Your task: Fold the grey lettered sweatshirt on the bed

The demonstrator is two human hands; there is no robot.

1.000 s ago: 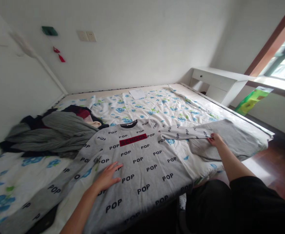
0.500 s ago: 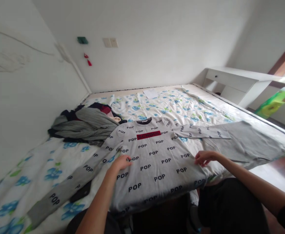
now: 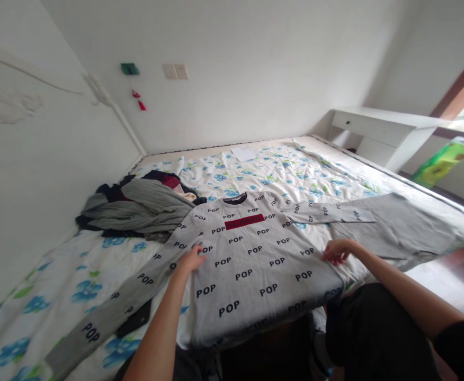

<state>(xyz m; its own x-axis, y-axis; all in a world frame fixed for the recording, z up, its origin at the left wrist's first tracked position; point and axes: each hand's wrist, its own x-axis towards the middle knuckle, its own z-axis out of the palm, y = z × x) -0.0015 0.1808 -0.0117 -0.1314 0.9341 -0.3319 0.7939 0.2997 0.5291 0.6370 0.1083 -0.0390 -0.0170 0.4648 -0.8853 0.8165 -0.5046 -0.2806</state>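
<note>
Your right hand (image 3: 337, 252) has left the cuff of the right sleeve (image 3: 315, 211), where it was a second ago, and is now at the right side edge of the printed grey sweater (image 3: 253, 264), while your left hand (image 3: 193, 260) has shifted from the front of the body out to its left side edge, just below the armpit. The sweater lies face up on the bed (image 3: 267, 172), collar away from you, its hem drooping over the near edge of the bed. The right sleeve, let go, rests straight out with its cuff on the plain grey cloth (image 3: 410, 222) to the sweater's right; the left sleeve (image 3: 115, 301) slants toward you, over a dark item (image 3: 135, 319). With your hands now roughly opposite each other, the work seems to have passed from the sleeve to the body, which looks nearly smooth. Your left forearm reaches up from the sweater's near left, the back of the hand uppermost; your right comes in from its near right, the wrist bent and the fingers curled down. The right fingers look drawn together at the edge, but you cannot tell whether either grip is clamped on fabric. A heap of clothes (image 3: 148, 203) sits beyond the sweater's left shoulder.
</note>
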